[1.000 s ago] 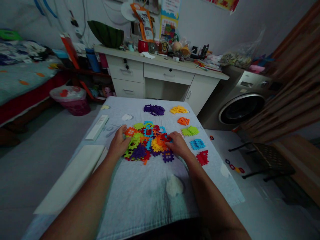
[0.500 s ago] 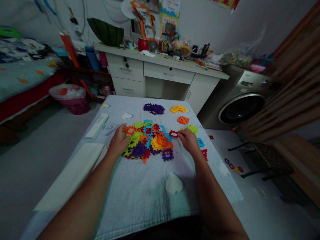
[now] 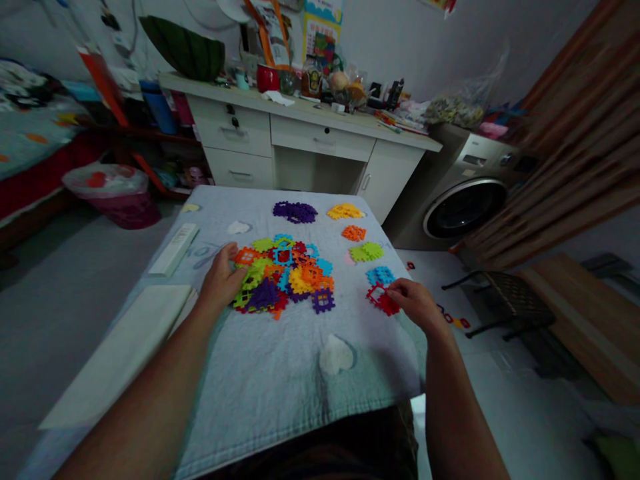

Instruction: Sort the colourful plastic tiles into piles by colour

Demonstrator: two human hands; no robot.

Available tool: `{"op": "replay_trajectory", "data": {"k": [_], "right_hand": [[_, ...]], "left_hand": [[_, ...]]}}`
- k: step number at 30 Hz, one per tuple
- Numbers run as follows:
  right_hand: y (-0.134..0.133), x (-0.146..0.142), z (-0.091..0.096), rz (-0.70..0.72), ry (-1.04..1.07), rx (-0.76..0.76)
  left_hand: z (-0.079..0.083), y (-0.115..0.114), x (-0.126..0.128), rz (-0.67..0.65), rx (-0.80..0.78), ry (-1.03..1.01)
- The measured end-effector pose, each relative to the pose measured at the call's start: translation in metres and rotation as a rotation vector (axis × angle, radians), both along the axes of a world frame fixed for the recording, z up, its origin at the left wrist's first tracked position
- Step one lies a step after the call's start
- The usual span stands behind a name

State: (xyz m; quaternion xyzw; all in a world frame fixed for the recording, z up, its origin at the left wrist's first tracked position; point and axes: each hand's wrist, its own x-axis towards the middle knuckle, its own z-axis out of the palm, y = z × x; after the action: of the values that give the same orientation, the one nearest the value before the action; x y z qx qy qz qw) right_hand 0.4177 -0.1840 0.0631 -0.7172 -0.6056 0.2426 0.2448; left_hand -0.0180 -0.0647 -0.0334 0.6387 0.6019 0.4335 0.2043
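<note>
A mixed heap of coloured plastic interlocking tiles (image 3: pixel 283 277) lies in the middle of a table covered with a light blue towel (image 3: pixel 280 373). My left hand (image 3: pixel 220 280) rests against the heap's left edge, fingers curled on the tiles. My right hand (image 3: pixel 415 303) is at the table's right edge, pinching a red tile (image 3: pixel 376 293) over a small red pile (image 3: pixel 387 303). Sorted piles lie around: purple (image 3: pixel 295 212), yellow (image 3: pixel 344 211), orange (image 3: pixel 354 233), green (image 3: pixel 366 252) and blue (image 3: pixel 380 275).
A long white box (image 3: pixel 174 249) and a flat white board (image 3: pixel 115 353) lie at the table's left. A white desk (image 3: pixel 300 143) stands behind, a washing machine (image 3: pixel 460 200) to the right, a pink bin (image 3: pixel 113 197) to the left. Loose pieces (image 3: pixel 453 320) lie on the floor.
My right hand took a red tile from the heap and carried it right and toward me, down to the red pile. My left hand stayed at the heap.
</note>
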Motion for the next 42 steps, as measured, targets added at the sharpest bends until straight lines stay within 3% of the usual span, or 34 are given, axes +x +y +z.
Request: {"op": "replay_trajectory", "data": {"k": [3,9,16,20,25,28,31,36,42], "right_hand": [[-0.008,-0.001,-0.005,-0.036,-0.043,-0.034],[-0.015,-0.005,-0.010,-0.069,-0.363,-0.042],[-0.015,-0.007,-0.007,-0.083,-0.546,-0.064],[-0.003,-0.026,0.000,0.000,-0.467,0.006],[0.020,-0.082,0.003,0.357,-0.290,0.111],[0.028,-0.112,-0.002,0.515,-0.287,0.127],[0.030,-0.126,-0.009,0.534,-0.342,0.108],[0.028,-0.125,-0.015,0.530,-0.311,0.087],[0.034,-0.117,0.002,0.520,-0.166,0.074]], "left_hand": [[0.000,-0.001,0.000,0.002,0.001,-0.014],[-0.001,0.000,-0.001,0.002,0.022,-0.016],[-0.002,0.001,-0.002,-0.005,0.006,0.002],[-0.001,0.000,-0.001,0.001,0.008,0.010],[-0.002,0.000,0.000,-0.005,0.007,0.008],[-0.003,0.000,0.000,-0.002,0.007,0.012],[-0.002,0.000,0.000,-0.011,0.016,0.004],[-0.001,0.000,0.001,-0.010,0.010,-0.001],[0.000,-0.001,0.001,-0.005,0.012,-0.014]]}}
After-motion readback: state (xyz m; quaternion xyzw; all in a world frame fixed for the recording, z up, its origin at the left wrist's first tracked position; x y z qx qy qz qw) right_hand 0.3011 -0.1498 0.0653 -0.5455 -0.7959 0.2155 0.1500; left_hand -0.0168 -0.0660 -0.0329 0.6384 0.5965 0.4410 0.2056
